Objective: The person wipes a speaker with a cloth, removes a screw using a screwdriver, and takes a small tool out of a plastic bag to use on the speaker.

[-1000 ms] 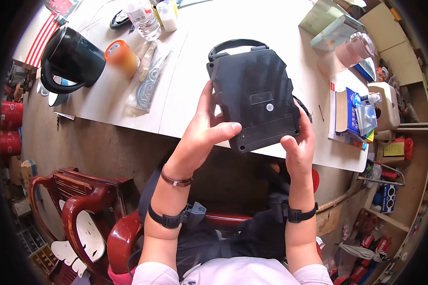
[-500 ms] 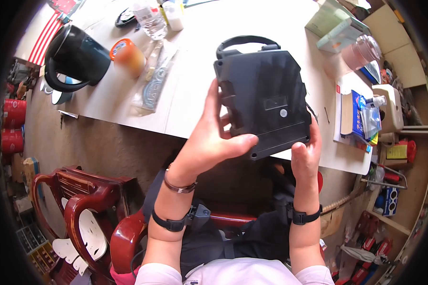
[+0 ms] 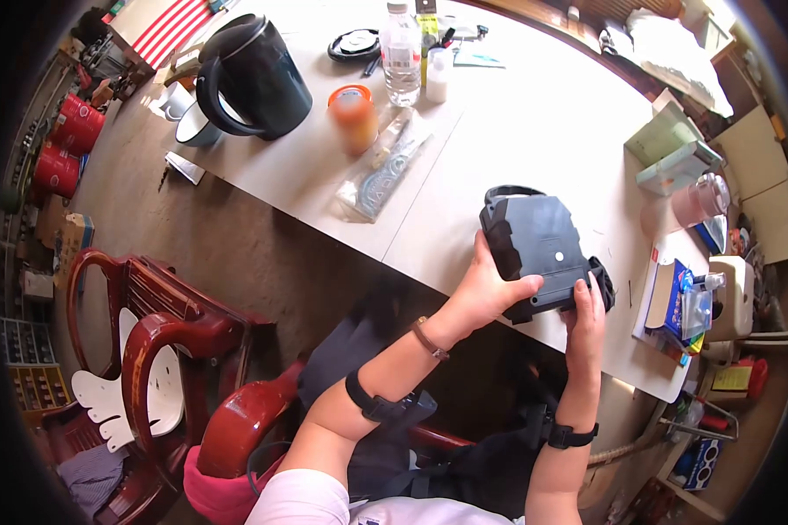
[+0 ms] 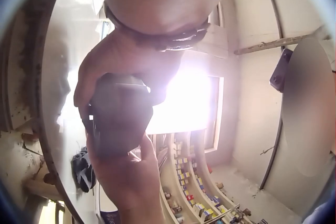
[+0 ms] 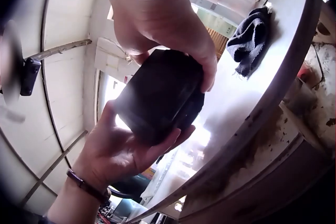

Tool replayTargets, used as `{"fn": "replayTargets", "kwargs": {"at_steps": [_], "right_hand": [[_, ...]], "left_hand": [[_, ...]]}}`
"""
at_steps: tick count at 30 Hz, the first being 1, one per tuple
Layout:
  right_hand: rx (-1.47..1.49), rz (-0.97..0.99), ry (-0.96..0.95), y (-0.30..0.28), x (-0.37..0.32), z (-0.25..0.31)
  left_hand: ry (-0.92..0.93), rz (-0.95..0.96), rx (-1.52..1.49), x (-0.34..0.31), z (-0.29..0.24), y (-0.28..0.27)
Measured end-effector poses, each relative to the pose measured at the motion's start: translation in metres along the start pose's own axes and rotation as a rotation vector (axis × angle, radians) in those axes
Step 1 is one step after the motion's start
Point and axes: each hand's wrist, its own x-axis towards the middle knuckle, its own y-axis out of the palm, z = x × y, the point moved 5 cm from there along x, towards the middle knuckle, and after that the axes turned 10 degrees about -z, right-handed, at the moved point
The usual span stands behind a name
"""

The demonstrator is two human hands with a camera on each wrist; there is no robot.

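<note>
A black case with a handle [image 3: 538,241] is held at the table's near edge in the head view, its handle side away from the body. My left hand [image 3: 486,293] grips its left side, thumb on the flat face near the bottom corner. At the lower right corner my right hand [image 3: 585,324] holds it, thumb on the same face. Both wrist views show the dark case [image 4: 118,113] [image 5: 163,95] between the two hands; the fingers behind it are partly hidden.
On the white table [image 3: 464,175] stand a dark pitcher [image 3: 258,83], an orange-lidded jar [image 3: 354,121] and a water bottle [image 3: 402,61]. Books [image 3: 670,293] and a pink bottle [image 3: 699,201] are at right. A dark cloth [image 5: 249,40] lies near the case. Red wooden chairs [image 3: 149,341] stand lower left.
The head view has turned left, so table and chairs appear shifted. Both hands and the case now appear farther right and lower, the case smaller and more tilted. The hold is kept.
</note>
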Motion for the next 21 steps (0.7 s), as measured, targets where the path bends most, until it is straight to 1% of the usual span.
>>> {"fn": "replayTargets", "kwargs": {"at_steps": [2, 3, 4, 5, 6, 8, 9, 11, 12, 14, 15, 18, 19, 20, 21], "right_hand": [[-0.045, 0.001, -0.061, -0.002, 0.004, 0.005], [-0.179, 0.019, -0.176, -0.006, 0.009, 0.01], [-0.313, 0.03, -0.29, -0.012, 0.014, 0.013], [-0.288, -0.09, -0.323, -0.026, 0.021, 0.011], [-0.392, -0.181, -0.368, -0.039, 0.023, 0.023], [-0.482, -0.404, -0.415, -0.085, 0.041, 0.017], [-0.471, -0.425, -0.423, -0.098, 0.043, 0.017], [-0.82, -0.576, -0.483, -0.121, 0.042, 0.021], [-0.81, -0.596, -0.488, -0.134, 0.045, 0.013], [-1.031, -0.476, -0.479, -0.145, 0.056, -0.009], [-1.082, -0.396, -0.387, -0.148, 0.062, -0.017], [-1.124, -0.472, -0.385, -0.128, 0.049, -0.005], [-1.134, -0.452, -0.37, -0.124, 0.049, -0.005], [-1.126, -0.456, -0.377, -0.122, 0.048, -0.006], [-1.14, -0.452, -0.376, -0.12, 0.049, -0.01]], "left_hand": [[-0.092, -0.005, -0.018, 0.003, 0.014, -0.003], [-0.118, -0.02, 0.014, 0.004, 0.018, -0.005], [-0.106, -0.007, 0.013, 0.003, 0.021, -0.006], [-0.063, -0.044, 0.161, 0.003, 0.023, -0.01], [-0.016, -0.081, 0.308, 0.003, 0.022, -0.013], [0.031, -0.044, 0.349, 0.002, 0.019, -0.014], [0.049, -0.047, 0.357, 0.002, 0.02, -0.015], [0.061, -0.041, 0.329, 0.002, 0.013, -0.016], [0.075, -0.025, 0.333, 0.003, 0.008, -0.016], [0.086, -0.039, 0.366, 0.004, 0.0, -0.02], [0.107, -0.088, 0.531, 0.005, 0.007, -0.025], [0.162, -0.041, 0.589, 0.007, 0.003, -0.029], [0.2, 0.001, 0.574, 0.008, 0.005, -0.028], [0.21, 0.001, 0.577, 0.008, 0.005, -0.028], [0.162, 0.051, 0.51, 0.007, 0.003, -0.025]]}}
